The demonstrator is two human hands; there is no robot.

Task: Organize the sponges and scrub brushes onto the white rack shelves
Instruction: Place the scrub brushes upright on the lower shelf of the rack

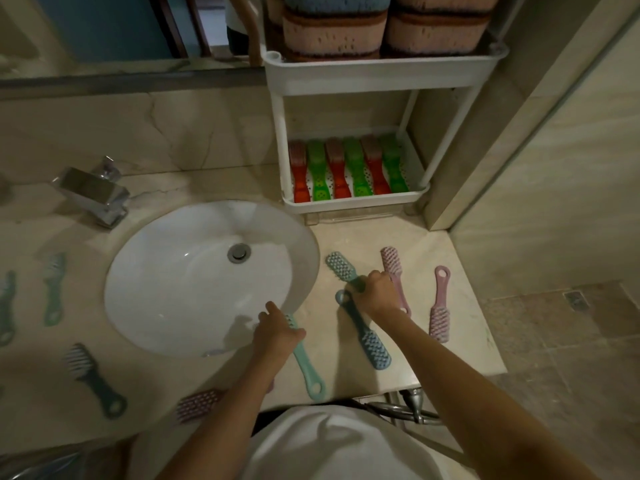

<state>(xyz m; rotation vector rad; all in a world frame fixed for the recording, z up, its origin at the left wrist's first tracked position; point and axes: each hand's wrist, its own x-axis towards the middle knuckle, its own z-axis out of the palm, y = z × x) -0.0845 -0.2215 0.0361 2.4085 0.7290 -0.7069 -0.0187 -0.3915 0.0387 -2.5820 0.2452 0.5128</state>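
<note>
Head view, looking down on a marble worktop point(353, 237) with a white sink point(194, 282) left of centre and a chrome tap point(93, 195) at its ten o'clock. Both hands are down among the brushes. The left hand point(277, 332) sits at the sink's five o'clock rim, fingers curled onto the head end of a mint brush point(308, 368) whose handle runs toward six o'clock; the bristles are hidden under the hand. The right hand point(377, 292) is closed round the handle of a teal brush point(341, 268), its bristled head pointing to eleven o'clock. Just below it lies a blue brush point(367, 336), head toward five o'clock, handle loop touching or tucked under that hand, hard to tell which. At the right hand's three o'clock, a pink brush point(394, 275) lies partly under the wrist, and a second pink brush point(440, 306) lies apart, further right.

At twelve o'clock stands the white rack point(377, 69). Its lower shelf point(356, 202) holds six brushes point(349, 168) side by side, red and green alternating. The upper shelf carries stacked sponges point(384, 26), pink with blue tops.

Left of the sink, more brushes wait on the worktop: a dark one point(95, 379) at eight o'clock, a pale green one point(53, 289) at nine, and a pink head point(199, 405) beside the left forearm.
</note>
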